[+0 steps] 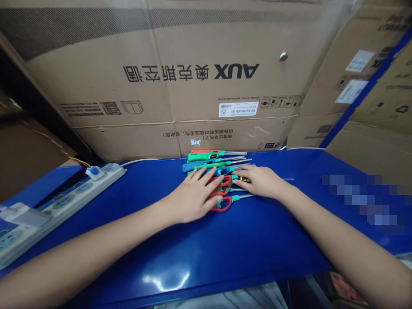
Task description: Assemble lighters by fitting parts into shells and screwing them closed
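Several long-nosed gas lighters lie in a row on the blue table, their metal tubes pointing right. An orange-red one and a green lighter [201, 156] are at the back, with a blue lighter [189, 167] in front of them. My left hand [188, 198] lies flat with fingers spread over the handles of the nearer ones, touching a red lighter [227, 205] at the front and partly hiding the others. My right hand [264, 180] is closed around a screwdriver [244, 179] with a black and yellow handle. Its thin shaft sticks out to the right behind my wrist.
A large cardboard sheet [193, 38] stands upright along the back of the blue table [257, 240]. A small numbered label [195, 142] is on it behind the lighters. At left lies a white power strip [74, 197] with plugs in it. The right side has a blurred-out patch.
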Motion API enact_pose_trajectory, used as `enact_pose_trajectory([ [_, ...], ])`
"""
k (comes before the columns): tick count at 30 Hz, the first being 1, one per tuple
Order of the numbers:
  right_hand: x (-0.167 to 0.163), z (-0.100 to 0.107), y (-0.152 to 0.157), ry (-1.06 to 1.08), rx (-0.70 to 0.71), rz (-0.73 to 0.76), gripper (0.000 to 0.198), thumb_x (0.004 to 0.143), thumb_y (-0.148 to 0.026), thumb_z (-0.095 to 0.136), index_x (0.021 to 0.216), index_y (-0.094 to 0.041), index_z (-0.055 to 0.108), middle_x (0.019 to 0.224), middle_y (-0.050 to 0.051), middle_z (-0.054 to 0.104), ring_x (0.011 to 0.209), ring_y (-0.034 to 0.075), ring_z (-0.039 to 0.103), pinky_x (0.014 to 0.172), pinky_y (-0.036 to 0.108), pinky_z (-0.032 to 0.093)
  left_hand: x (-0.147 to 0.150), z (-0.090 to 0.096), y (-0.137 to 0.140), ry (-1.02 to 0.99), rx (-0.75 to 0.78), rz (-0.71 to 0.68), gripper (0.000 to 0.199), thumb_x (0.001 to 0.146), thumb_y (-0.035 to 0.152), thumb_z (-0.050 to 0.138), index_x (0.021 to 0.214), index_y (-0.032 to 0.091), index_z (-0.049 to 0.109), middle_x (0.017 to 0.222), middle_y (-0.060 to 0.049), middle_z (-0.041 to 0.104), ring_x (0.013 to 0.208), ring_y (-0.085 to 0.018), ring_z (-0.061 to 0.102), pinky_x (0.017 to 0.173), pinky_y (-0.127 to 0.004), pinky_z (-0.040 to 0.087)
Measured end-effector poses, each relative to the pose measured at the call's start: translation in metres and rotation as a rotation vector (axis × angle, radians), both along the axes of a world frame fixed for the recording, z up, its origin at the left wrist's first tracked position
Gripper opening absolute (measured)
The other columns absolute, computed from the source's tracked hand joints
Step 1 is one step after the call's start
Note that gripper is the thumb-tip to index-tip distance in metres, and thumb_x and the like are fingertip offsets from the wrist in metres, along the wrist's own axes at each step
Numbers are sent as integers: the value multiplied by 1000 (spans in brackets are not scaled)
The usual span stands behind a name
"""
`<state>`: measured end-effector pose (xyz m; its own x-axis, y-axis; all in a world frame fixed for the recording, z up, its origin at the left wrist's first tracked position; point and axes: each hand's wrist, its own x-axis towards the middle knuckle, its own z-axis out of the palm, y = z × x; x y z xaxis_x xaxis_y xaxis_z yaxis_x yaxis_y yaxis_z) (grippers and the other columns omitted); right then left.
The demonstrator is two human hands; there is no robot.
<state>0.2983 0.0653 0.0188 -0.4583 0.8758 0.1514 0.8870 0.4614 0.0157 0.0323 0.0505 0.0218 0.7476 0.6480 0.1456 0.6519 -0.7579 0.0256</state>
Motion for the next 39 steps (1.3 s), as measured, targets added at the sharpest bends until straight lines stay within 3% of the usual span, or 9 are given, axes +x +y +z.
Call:
enact_pose_trajectory([
  [5, -2, 2, -2, -15, -1, -3, 46, 103, -51, 41, 131, -27, 68, 132, 9, 69, 112, 29, 69, 81, 35, 55, -2, -10, -20, -2, 32, -27, 73, 99, 63, 42, 161, 25, 30, 169, -13, 22, 154, -41, 23, 121, -62, 26],
  [10, 3, 1, 1, 5, 58, -4, 43, 101, -48, 47, 123, -21, 71, 123, 12, 69, 98, 27, 70, 74, 35, 54, -3, -20, -10, -41, -20, 129, 88, 96, 71, 41, 160, 12, 30, 168, -21, 17, 156, -43, 12, 123, -64, 21],
  [14, -6, 15, 0, 365, 213, 140, 31, 97, -41, 56, 106, -16, 72, 105, 10, 64, 85, 20, 65, 76, 33, 53, -7, -16, -14, -78, -114, 77, 84, 99, 58, 49, 161, 11, 20, 170, -22, 9, 157, -40, 8, 124, -59, 25],
  [17, -25, 36, -8, 610, 283, 260, 19, 96, -34, 57, 92, -19, 68, 91, 6, 60, 82, 17, 61, 78, 32, 50, -14, -4, -25, -207, -27, 42, 71, 96, 49, 58, 157, 24, 31, 166, -16, 27, 152, -38, 27, 120, -59, 33],
  [20, -49, 60, -18, 754, 283, 376, 21, 97, -33, 59, 81, -19, 62, 86, 3, 59, 77, 15, 58, 74, 30, 47, -26, 8, -36, -263, -22, 88, 43, 95, 41, 61, 134, 24, 54, 138, -13, 56, 123, -32, 55, 103, -52, 50],
  [23, -74, 79, -26, 721, 246, 471, 33, 95, -39, 63, 71, -18, 55, 79, 1, 55, 69, 12, 52, 68, 27, 43, -37, 10, -43, -228, -72, 136, 30, 93, 41, 64, 115, 20, 62, 122, -12, 63, 108, -31, 61, 92, -49, 55],
  [27, -110, 93, -30, 572, 297, 527, 29, 96, -36, 61, 74, -18, 53, 71, -2, 53, 65, 11, 48, 64, 25, 36, -47, -1, -43, -298, -174, 157, 34, 90, 34, 67, 122, 21, 63, 127, -11, 62, 112, -30, 63, 96, -47, 55],
  [34, -146, 83, -23, 460, 286, 516, 18, 97, -23, 49, 83, -17, 59, 71, -1, 58, 64, 11, 49, 63, 24, 33, -48, -22, -36, -507, -335, 117, 12, 89, 27, 69, 98, 20, 71, 99, -6, 73, 90, -23, 70, 81, -37, 58],
  [39, -144, 66, -19, 462, 240, 500, 18, 96, -23, 49, 85, -16, 61, 74, 1, 62, 64, 12, 52, 62, 24, 33, -49, -28, -36, -551, -329, 110, 17, 83, 28, 78, 96, 19, 72, 101, -7, 73, 92, -24, 70, 83, -38, 58],
])
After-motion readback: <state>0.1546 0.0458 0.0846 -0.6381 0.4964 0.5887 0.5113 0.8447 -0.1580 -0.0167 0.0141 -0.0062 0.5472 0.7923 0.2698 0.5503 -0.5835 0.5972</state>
